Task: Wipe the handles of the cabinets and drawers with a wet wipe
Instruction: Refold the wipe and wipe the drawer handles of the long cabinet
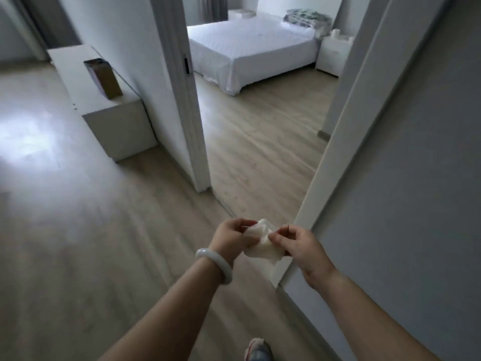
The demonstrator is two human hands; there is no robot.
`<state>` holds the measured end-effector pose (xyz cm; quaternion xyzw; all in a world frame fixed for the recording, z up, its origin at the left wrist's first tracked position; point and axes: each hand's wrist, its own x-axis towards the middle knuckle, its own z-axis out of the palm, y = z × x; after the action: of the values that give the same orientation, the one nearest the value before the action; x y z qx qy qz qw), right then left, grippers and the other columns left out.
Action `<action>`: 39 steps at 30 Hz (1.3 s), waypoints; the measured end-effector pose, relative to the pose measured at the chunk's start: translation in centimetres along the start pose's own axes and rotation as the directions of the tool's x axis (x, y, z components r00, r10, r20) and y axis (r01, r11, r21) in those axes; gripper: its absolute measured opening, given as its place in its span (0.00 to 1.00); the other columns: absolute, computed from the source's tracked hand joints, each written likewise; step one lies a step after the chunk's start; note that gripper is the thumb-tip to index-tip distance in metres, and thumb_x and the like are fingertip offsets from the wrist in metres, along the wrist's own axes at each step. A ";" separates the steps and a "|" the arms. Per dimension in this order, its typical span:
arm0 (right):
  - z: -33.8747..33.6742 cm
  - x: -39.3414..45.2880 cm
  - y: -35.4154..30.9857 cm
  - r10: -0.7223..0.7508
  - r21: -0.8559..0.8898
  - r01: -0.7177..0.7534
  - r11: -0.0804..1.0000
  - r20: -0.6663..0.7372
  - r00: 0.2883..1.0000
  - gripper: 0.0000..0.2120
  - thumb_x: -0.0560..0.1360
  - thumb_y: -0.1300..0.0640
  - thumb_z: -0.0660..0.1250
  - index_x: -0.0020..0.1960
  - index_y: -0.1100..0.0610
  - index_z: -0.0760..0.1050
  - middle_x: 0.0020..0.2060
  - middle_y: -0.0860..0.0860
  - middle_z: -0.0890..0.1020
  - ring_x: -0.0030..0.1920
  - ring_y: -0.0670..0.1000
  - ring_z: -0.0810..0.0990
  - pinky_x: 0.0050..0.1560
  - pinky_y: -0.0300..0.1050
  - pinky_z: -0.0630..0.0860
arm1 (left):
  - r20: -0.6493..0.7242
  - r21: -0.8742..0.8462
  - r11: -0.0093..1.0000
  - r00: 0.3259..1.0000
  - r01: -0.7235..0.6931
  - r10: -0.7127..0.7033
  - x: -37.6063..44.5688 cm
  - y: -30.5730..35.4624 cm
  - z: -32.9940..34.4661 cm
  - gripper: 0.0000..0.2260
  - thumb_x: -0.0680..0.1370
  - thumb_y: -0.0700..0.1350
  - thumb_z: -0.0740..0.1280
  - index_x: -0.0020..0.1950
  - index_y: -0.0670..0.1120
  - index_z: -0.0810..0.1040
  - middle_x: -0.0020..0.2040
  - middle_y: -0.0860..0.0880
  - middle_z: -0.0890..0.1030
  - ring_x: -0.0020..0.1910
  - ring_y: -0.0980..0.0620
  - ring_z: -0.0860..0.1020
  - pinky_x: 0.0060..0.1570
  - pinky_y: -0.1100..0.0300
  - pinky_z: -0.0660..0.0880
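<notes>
A crumpled white wet wipe (pixel 261 243) hangs between both hands at the lower middle of the view. My left hand (pixel 231 237), with a pale bangle on its wrist, pinches the wipe's upper left part. My right hand (pixel 299 247) pinches its right side with thumb and fingers. A low white cabinet (pixel 119 121) stands against the wall at the left, well ahead of the hands. A white nightstand (pixel 333 54) stands beside the bed in the far room. No handles are visible from here.
A brown box (pixel 104 78) stands on the low cabinet. An open doorway with a white frame (pixel 187 100) leads into a bedroom with a white bed (pixel 250 48). A grey wall (pixel 403 178) runs along the right. Wood floor lies all around; a shoe (pixel 257 350) shows below.
</notes>
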<state>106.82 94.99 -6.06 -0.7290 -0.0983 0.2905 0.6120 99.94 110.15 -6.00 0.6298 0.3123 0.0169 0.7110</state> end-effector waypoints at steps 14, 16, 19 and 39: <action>23.6 17.2 -6.1 -0.019 0.009 0.017 1.000 0.498 0.867 0.07 0.75 0.66 0.69 0.40 0.59 0.75 0.32 0.51 0.80 0.36 0.49 0.76 0.40 0.44 0.72 | -0.463 -0.360 0.933 0.873 -0.027 -0.153 6.0 2.2 -22.3 0.12 0.73 0.31 0.70 0.56 0.35 0.78 0.45 0.41 0.82 0.41 0.48 0.81 0.41 0.60 0.79; 27.8 19.2 -6.9 -0.016 0.027 0.002 1.000 0.533 0.846 0.07 0.75 0.66 0.68 0.40 0.59 0.74 0.32 0.50 0.81 0.36 0.47 0.77 0.39 0.41 0.74 | -0.456 -0.412 0.911 0.869 -0.016 -0.191 7.4 2.0 -26.3 0.09 0.73 0.33 0.71 0.53 0.34 0.80 0.45 0.40 0.83 0.42 0.47 0.81 0.44 0.58 0.79; 34.0 22.3 -8.6 -0.009 0.041 -0.018 0.999 0.573 0.820 0.05 0.75 0.68 0.68 0.42 0.61 0.73 0.33 0.51 0.82 0.37 0.47 0.79 0.38 0.38 0.77 | -0.425 -0.445 0.896 0.878 0.007 -0.218 9.5 2.4 -32.5 0.08 0.74 0.36 0.71 0.52 0.34 0.81 0.44 0.41 0.82 0.40 0.49 0.80 0.43 0.60 0.76; 67.8 50.6 -19.2 0.147 0.135 -0.249 0.959 0.516 0.844 0.04 0.73 0.69 0.68 0.45 0.62 0.76 0.35 0.55 0.81 0.35 0.50 0.81 0.37 0.41 0.80 | -0.467 -0.475 0.873 0.872 -0.107 -0.148 32.8 14.2 -68.3 0.05 0.74 0.37 0.70 0.42 0.43 0.75 0.36 0.47 0.79 0.33 0.53 0.77 0.33 0.62 0.71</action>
<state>115.09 181.33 -8.74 -0.5706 -0.1483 0.5398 0.6009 99.79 187.20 -7.76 0.4020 0.4744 0.2458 0.7436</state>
